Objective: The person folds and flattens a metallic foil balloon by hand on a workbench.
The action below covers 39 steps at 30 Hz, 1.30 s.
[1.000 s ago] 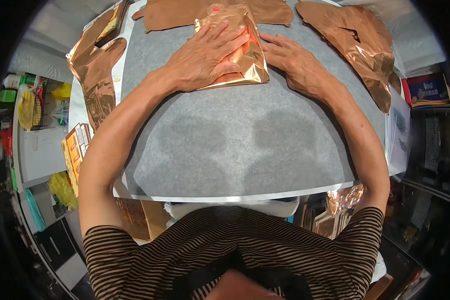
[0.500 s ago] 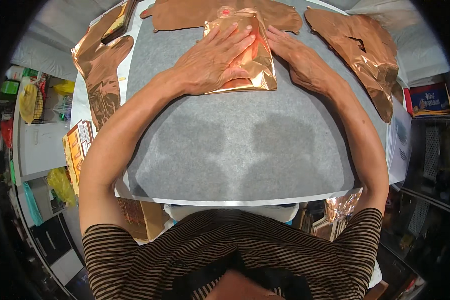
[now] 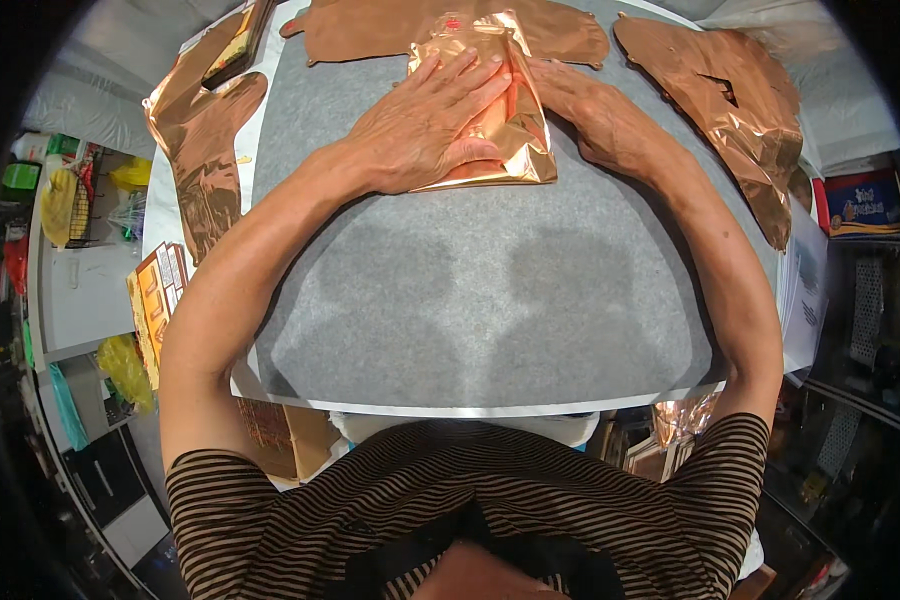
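Observation:
A folded copper-coloured foil balloon (image 3: 525, 150) lies flat at the far middle of the grey-covered table, with a small red mark near its top. Across its left part rests my left hand (image 3: 425, 125), palm down, fingers stretched out. My right hand (image 3: 595, 110) is at the packet's right edge, its fingers extended and the tips touching the foil. Behind the packet spreads another flat copper foil balloon (image 3: 355, 30), partly covered by it. More deflated foil balloons lie flat on the left (image 3: 205, 150) and on the right (image 3: 730, 110), the latter with a small cut-out hole.
Grey felt-like cloth (image 3: 470, 290) covers the table top. Boxes (image 3: 155, 300) stand by the left edge, and white sheets (image 3: 800, 300) hang at the right. Shelves with plastic bags (image 3: 60, 205) are on the left; a blue box (image 3: 865, 205) sits on the right.
My right hand has shifted slightly left, so its fingertips now meet the packet's right edge. My left hand stays nearly in place on the foil.

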{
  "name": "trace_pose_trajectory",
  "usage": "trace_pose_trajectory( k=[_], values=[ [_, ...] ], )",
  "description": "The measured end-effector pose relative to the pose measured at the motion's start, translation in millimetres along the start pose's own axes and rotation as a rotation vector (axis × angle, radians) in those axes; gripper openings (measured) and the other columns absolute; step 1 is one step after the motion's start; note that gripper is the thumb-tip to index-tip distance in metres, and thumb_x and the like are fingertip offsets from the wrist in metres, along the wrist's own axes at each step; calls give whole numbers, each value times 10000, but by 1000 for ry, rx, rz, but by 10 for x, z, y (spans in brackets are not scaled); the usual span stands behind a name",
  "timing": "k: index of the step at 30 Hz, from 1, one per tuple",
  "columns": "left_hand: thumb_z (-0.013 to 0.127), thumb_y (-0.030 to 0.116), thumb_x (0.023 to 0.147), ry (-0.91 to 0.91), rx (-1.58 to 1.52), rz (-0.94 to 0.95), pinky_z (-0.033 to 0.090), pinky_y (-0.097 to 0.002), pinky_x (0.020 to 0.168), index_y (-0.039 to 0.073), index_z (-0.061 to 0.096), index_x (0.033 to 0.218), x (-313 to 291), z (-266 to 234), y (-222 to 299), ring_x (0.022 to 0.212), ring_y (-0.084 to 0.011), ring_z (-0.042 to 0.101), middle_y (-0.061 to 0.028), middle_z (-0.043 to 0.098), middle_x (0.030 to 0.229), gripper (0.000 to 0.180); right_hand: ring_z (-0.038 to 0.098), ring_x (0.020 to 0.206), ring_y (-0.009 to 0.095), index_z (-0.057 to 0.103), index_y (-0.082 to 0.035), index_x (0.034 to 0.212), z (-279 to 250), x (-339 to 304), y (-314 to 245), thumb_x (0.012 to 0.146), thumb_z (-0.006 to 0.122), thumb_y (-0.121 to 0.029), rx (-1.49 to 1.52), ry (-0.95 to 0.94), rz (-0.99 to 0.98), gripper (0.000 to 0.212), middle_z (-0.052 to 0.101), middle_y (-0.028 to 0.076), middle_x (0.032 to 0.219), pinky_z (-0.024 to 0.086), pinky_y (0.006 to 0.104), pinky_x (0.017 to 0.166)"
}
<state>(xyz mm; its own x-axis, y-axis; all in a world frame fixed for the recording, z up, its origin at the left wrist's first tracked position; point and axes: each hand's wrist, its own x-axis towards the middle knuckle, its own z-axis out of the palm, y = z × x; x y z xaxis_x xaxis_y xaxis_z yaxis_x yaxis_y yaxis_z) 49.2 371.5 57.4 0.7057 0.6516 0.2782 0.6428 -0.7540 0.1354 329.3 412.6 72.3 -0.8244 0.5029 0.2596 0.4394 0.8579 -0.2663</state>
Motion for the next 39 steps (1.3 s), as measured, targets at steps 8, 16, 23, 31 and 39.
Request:
trace_pose_trajectory(
  k=[8, 16, 23, 31, 39],
  values=[
    [450, 608, 1056, -7, 118, 72, 158, -481, 1318, -16, 377, 1598, 35, -29, -8, 1579, -334, 283, -212, 357, 1678, 830, 376, 1545, 340, 473, -82, 1578, 25, -18, -3, 829, 480, 207, 8, 12, 21, 803, 440, 175, 1641, 288, 434, 1311],
    [437, 597, 1068, 8, 101, 64, 165, -482, 1313, 4, 404, 1589, 17, -30, 18, 1578, -338, 280, -228, 370, 1664, 790, 524, 1442, 354, 619, -35, 1406, -82, -223, -121, 888, 499, 162, -38, 357, 103, 567, 613, 161, 1486, 402, 435, 1239],
    [430, 591, 1072, 13, 80, 49, 169, -494, 1311, 43, 424, 1591, -19, -7, -26, 1580, -356, 268, -222, 341, 1681, 755, 611, 1349, 330, 682, -32, 1312, -155, -412, -720, 930, 717, -70, -86, 186, -116, 386, 679, 134, 1400, 438, 537, 1197],
    [489, 520, 1070, -28, 20, -11, 144, -530, 1313, 164, 405, 1636, -20, -17, 17, 1614, -354, 187, -180, 256, 1731, 674, 609, 1359, 321, 701, -30, 1299, -19, -556, -573, 931, 767, -157, -45, 156, -31, 395, 683, 120, 1405, 437, 542, 1200],
    [436, 614, 1063, 28, 47, 34, 149, -513, 1325, 242, 426, 1629, -21, 20, -22, 1599, -360, 217, -200, 313, 1695, 677, 490, 1475, 334, 587, -28, 1442, -60, -553, -723, 972, 718, -336, -113, 86, -89, 577, 544, 167, 1559, 360, 552, 1250]
  ],
)
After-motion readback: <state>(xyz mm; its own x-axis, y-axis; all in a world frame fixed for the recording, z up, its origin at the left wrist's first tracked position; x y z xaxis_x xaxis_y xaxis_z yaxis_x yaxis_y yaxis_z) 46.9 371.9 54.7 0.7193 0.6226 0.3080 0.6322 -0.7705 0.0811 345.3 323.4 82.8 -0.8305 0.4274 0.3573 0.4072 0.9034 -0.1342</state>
